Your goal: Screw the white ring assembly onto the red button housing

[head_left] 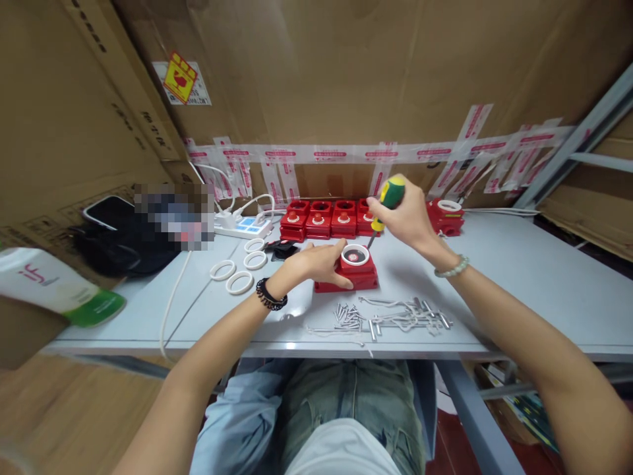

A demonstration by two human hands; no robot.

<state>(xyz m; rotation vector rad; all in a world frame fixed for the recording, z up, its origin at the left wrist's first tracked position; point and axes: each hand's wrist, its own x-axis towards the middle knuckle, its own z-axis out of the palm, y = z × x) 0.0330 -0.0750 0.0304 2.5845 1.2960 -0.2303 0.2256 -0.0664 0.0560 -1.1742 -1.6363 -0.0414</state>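
Note:
My left hand holds the left side of a red box, its thumb along the front. A white ring with a dark centre sits on the box's top. My right hand is closed around the green and yellow handle of a screwdriver. The screwdriver is tilted, its shaft pointing down to the right edge of the box beside the ring. Whether the tip sits in a screw is too small to tell. Loose screws lie in front of the box.
Several red boxes stand in a row behind, with another ringed red box at right. White rings and a power strip lie left. Metal rods with white cords are near the front edge. A bottle is far left.

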